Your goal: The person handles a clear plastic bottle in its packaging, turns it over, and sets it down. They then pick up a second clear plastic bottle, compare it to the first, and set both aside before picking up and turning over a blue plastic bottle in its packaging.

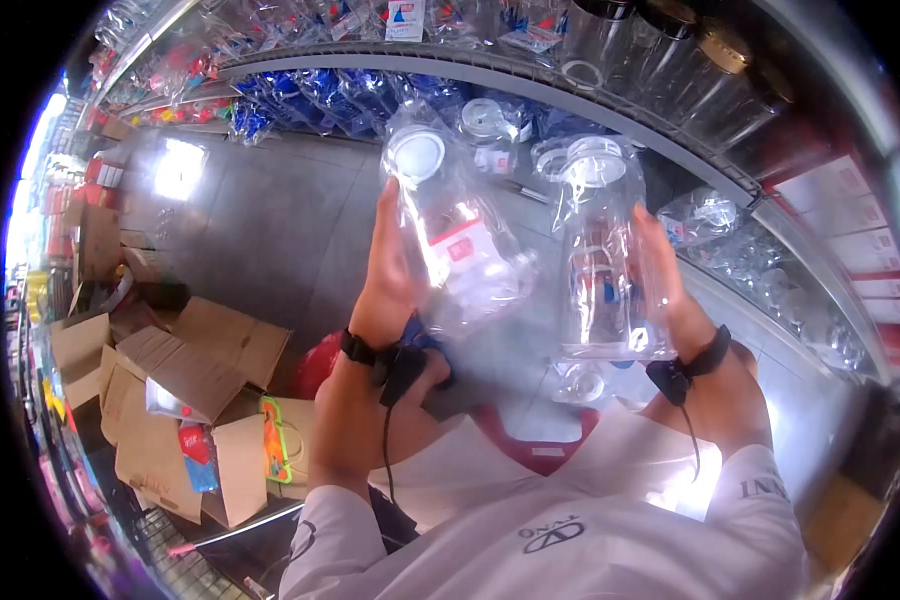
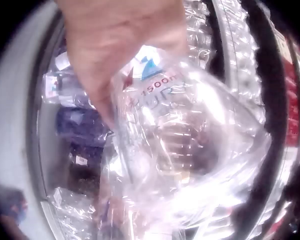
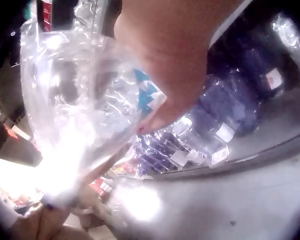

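Two clear jugs in plastic wrap are held up above the floor, side by side and apart. The left hand (image 1: pixel 394 262) grips the left jug (image 1: pixel 470 270), which has a white lid and a red-and-white label and leans to one side. Around the other jug (image 1: pixel 610 270), nearly upright with a whitish lid, the right hand (image 1: pixel 660 265) is wrapped from its outer side. In the left wrist view the hand (image 2: pixel 125 45) grips a wrapped jug (image 2: pixel 190 135) printed "1500m". The right wrist view has the hand (image 3: pixel 165 65) on a wrapped jug (image 3: pixel 75 95) with blue print.
Shelves (image 1: pixel 530 90) curve across the back and right, with blue wrapped items (image 1: pixel 320 100) and dark-lidded jars (image 1: pixel 660 40). More wrapped clear items (image 1: pixel 770 275) line the right shelf. Open cardboard boxes (image 1: pixel 185 400) stand on the grey tiled floor (image 1: pixel 270 230) at left.
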### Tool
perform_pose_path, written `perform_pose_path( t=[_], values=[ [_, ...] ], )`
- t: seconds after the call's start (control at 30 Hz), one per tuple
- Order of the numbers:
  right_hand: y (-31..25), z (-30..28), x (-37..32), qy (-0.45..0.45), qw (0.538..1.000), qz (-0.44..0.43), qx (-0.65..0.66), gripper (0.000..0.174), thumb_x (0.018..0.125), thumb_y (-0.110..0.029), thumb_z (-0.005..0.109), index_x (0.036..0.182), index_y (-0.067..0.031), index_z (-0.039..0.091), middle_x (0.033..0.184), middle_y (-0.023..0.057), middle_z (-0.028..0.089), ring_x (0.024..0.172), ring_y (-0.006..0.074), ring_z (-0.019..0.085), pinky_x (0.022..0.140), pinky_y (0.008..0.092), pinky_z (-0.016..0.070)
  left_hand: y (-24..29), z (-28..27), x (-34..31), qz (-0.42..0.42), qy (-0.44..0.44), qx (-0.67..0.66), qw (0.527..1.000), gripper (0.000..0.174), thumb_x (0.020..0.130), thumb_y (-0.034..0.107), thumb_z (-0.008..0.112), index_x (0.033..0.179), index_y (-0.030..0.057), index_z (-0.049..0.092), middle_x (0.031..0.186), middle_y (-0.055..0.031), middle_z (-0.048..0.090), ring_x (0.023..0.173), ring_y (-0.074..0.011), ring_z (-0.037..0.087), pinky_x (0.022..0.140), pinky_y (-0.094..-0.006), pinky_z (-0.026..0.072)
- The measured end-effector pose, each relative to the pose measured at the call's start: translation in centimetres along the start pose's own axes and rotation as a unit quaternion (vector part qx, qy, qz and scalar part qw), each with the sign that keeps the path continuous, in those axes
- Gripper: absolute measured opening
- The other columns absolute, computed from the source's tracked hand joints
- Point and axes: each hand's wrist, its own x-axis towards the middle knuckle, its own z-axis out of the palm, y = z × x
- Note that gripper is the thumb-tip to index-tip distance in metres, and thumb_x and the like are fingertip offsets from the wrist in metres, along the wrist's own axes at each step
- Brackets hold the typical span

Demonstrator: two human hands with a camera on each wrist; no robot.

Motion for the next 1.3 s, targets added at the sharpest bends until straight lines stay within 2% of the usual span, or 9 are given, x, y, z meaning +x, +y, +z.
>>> perform_pose_path(
  t=[0.03,0.13,0.37,0.53,0.7,0.93,1.03,1.13,1.3],
  values=[
    [-0.3,0.5,0.0,-0.004,0.999,0.017,0.027,0.083,0.089,-0.07,0.046,0.137,-0.0024,0.047,0.12,0.0154,0.061,0.1,0.0259,0.061,0.085,0.0421,0.0489,-0.1,-0.1,-0.8,0.057,-0.013,0.103,0.993,0.082,0.092,0.009,0.066,0.156,0.0147,0.014,0.143,-0.0176,0.044,0.124,-0.0294,0.054,0.097,-0.0478,0.0512],
    [-0.8,2.2,-1.7,-0.002,0.999,-0.04,-0.016,0.083,0.088,-0.07,0.049,0.137,-0.003,0.048,0.121,0.0154,0.061,0.1,0.0253,0.061,0.088,0.0408,0.0483,-1.2,-1.7,-0.4,0.037,-0.057,-0.06,0.996,0.069,0.095,0.019,0.061,0.152,0.0133,0.022,0.139,-0.017,0.047,0.122,-0.0289,0.055,0.093,-0.0455,0.0518],
    [0.3,0.0,-0.1,-0.108,0.96,0.137,0.221,0.081,0.088,-0.068,0.051,0.137,-0.0032,0.047,0.121,0.0147,0.061,0.1,0.0256,0.061,0.092,0.0404,0.0476,-1.2,-0.8,2.0,-0.068,0.017,-0.155,0.985,0.054,0.099,0.04,0.051,0.139,0.0055,0.04,0.126,-0.0142,0.058,0.113,-0.0249,0.061,0.08,-0.0375,0.0539],
    [0.5,0.6,0.0,0.03,0.998,0.02,0.055,0.076,0.089,-0.059,0.06,0.138,-0.0033,0.046,0.121,0.0138,0.061,0.1,0.0257,0.061,0.092,0.0415,0.0479,-0.8,-0.6,2.6,-0.116,0.052,-0.073,0.989,0.052,0.1,0.046,0.051,0.13,0.0033,0.051,0.117,-0.0105,0.065,0.105,-0.0202,0.065,0.068,-0.0279,0.0526],
    [1.2,-1.8,1.7,0.018,0.996,-0.068,-0.06,0.079,0.083,-0.034,0.076,0.143,0.0011,0.037,0.128,0.0137,0.057,0.116,0.0242,0.056,0.094,0.041,0.0471,-1.9,-1.1,2.7,-0.085,0.053,0.013,0.995,0.045,0.098,0.036,0.06,0.13,0.0051,0.052,0.112,-0.0106,0.067,0.105,-0.0215,0.066,0.053,-0.0189,0.0456],
    [1.3,-0.9,1.5,-0.026,0.976,-0.111,-0.188,0.093,0.08,-0.025,0.082,0.147,0.0032,0.026,0.142,0.016,0.045,0.132,0.0268,0.046,0.107,0.0349,0.0386,-3.1,0.0,2.8,-0.048,-0.06,0.166,0.983,0.063,0.091,0.019,0.071,0.142,0.0016,0.038,0.124,-0.0034,0.056,0.112,-0.0118,0.054,0.095,-0.0285,0.0448],
    [1.9,-1.3,2.0,-0.004,0.927,-0.182,-0.327,0.09,0.079,-0.024,0.084,0.146,0.0019,0.029,0.143,0.0152,0.044,0.13,0.0244,0.046,0.108,0.0336,0.0377,-4.5,0.3,2.0,-0.037,0.024,0.166,0.985,0.063,0.093,0.023,0.068,0.143,0.002,0.037,0.123,-0.0031,0.056,0.11,-0.0109,0.054,0.093,-0.0276,0.0451],
    [1.0,0.1,0.8,-0.012,0.965,-0.148,-0.216,0.091,0.078,-0.025,0.086,0.145,0.0016,0.03,0.143,0.0132,0.044,0.127,0.0203,0.048,0.105,0.0326,0.0414,-6.0,-1.4,2.9,-0.079,-0.009,0.07,0.994,0.064,0.099,0.031,0.06,0.147,0.0027,0.029,0.138,-0.0149,0.05,0.121,-0.0256,0.053,0.104,-0.0412,0.0433],
    [1.8,-0.6,1.1,-0.021,0.956,-0.167,-0.242,0.086,0.079,-0.024,0.085,0.144,0.0021,0.034,0.135,0.0116,0.051,0.126,0.0178,0.047,0.105,0.0327,0.0408,-3.8,-0.5,2.9,-0.106,-0.024,0.175,0.979,0.066,0.093,0.027,0.068,0.145,0.0045,0.033,0.136,-0.0142,0.052,0.12,-0.0235,0.055,0.101,-0.0381,0.0469]
  ],
)
